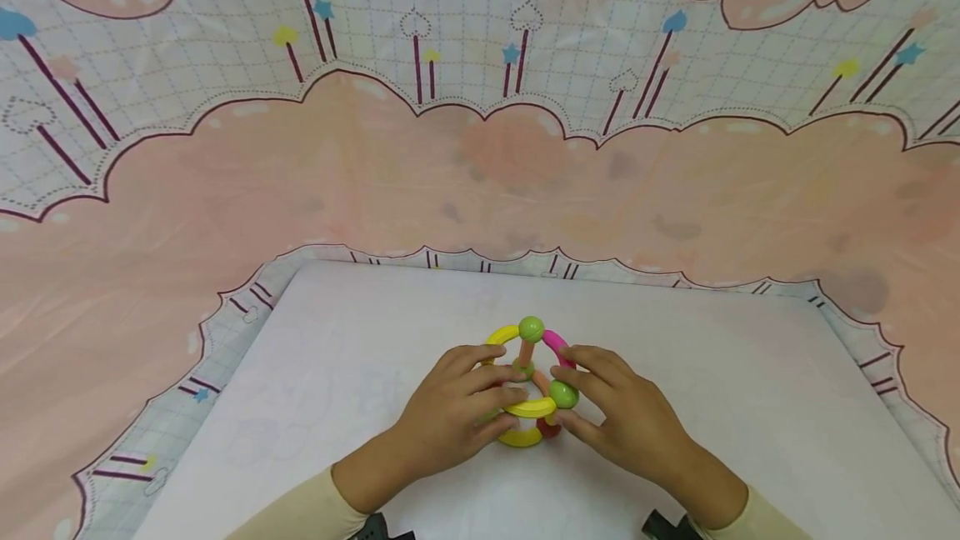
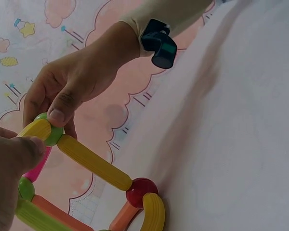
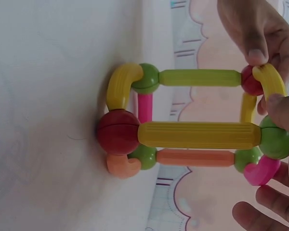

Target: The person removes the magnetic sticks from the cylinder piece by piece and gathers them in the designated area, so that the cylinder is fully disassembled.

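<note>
A frame of magnetic balls and rods (image 3: 197, 134) stands on the white tabletop between the two hands. Straight rods in yellow, green and orange join a lower ring to an upper ring of curved rods and balls. My left hand (image 1: 468, 402) holds the upper ring from the left, its thumb by a red ball (image 3: 250, 81) and a curved yellow rod (image 3: 270, 79). From the right, my right hand (image 1: 622, 411) grips the same ring around a green ball (image 1: 563, 394), its fingers by a curved pink rod (image 1: 557, 344). Parts of the upper ring are hidden behind fingers.
The white tabletop (image 1: 337, 332) spreads around the frame. Behind it hangs a pink and white patterned cloth (image 1: 450, 173), which also shows along the table's sides. A dark wrist camera (image 2: 161, 44) sits on the right wrist.
</note>
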Motion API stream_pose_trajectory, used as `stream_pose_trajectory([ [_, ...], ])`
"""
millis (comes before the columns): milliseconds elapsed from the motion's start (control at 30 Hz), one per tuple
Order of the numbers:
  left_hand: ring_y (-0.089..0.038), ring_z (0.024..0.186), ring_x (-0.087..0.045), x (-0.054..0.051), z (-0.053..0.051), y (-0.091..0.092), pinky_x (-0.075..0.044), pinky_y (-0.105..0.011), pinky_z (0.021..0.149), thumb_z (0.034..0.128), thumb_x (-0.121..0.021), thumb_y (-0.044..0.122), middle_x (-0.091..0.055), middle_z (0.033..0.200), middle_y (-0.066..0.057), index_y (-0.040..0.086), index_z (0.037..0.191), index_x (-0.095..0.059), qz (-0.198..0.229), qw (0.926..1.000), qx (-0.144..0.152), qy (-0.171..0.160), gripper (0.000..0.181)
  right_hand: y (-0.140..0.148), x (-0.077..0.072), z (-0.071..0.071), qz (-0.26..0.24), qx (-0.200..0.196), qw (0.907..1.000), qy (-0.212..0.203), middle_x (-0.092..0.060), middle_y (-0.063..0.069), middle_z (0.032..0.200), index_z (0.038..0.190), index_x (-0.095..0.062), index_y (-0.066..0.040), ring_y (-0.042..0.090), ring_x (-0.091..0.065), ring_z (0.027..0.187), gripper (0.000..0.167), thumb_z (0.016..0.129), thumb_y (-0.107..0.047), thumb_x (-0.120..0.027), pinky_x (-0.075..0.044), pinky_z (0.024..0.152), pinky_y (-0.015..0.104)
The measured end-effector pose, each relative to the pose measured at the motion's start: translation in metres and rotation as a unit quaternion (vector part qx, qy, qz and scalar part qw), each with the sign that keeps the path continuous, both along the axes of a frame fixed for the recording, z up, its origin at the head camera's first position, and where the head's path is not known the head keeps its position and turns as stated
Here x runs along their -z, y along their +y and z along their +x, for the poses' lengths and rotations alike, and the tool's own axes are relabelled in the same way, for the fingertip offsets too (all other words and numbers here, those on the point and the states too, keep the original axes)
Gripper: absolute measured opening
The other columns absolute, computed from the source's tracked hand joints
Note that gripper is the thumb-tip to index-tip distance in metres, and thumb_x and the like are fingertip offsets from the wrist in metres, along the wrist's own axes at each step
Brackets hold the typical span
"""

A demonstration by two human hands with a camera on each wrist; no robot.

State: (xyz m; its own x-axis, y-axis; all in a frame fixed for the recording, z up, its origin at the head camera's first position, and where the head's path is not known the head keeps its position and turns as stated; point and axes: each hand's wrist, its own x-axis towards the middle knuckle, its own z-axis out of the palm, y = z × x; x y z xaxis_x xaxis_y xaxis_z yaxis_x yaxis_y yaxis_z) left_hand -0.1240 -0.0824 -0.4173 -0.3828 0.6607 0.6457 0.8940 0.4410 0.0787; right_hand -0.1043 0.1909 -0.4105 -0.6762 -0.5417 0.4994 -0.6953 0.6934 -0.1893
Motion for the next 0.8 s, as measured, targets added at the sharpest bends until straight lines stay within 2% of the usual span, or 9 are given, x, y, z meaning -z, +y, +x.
stream_pose_trajectory([
  [167, -0.022, 0.122, -0.058, 0.0007, -0.001, 0.0012, -0.042, -0.039, 0.107, 0.0826, -0.087, 0.029, -0.073, 0.11, 0.01, 0.018, 0.108, -0.078, 0.006, 0.9998, 0.011, 0.017, 0.03, -0.0002, 0.0006, -0.0007, -0.005, -0.007, 0.9999, 0.006, -0.061, 0.003, 0.136, 0.125, -0.072, -0.016, 0.025, -0.056, 0.127, 0.06, 0.071, -0.031, -0.095, -0.061, 0.079, 0.038],
  [400, -0.022, 0.117, -0.061, 0.0014, -0.002, 0.0, -0.042, -0.038, 0.106, 0.0934, -0.076, 0.033, -0.073, 0.109, 0.01, 0.018, 0.109, -0.077, 0.007, 0.9997, 0.018, 0.013, 0.022, -0.0004, 0.001, -0.0012, -0.006, -0.008, 0.9999, 0.006, -0.06, 0.002, 0.137, 0.124, -0.073, -0.017, 0.025, -0.056, 0.127, 0.057, 0.073, -0.032, -0.094, -0.061, 0.078, 0.037],
  [800, -0.02, 0.117, -0.059, 0.0077, -0.0043, -0.0025, -0.042, -0.037, 0.107, 0.095, -0.074, 0.034, -0.073, 0.108, 0.011, 0.019, 0.109, -0.077, 0.03, 0.9993, 0.021, 0.001, 0.021, -0.0009, 0.0003, -0.001, -0.007, -0.004, 0.9999, -0.013, -0.06, 0.001, 0.138, 0.123, -0.073, -0.017, 0.024, -0.055, 0.128, 0.057, 0.072, -0.03, -0.095, -0.06, 0.081, 0.038],
])
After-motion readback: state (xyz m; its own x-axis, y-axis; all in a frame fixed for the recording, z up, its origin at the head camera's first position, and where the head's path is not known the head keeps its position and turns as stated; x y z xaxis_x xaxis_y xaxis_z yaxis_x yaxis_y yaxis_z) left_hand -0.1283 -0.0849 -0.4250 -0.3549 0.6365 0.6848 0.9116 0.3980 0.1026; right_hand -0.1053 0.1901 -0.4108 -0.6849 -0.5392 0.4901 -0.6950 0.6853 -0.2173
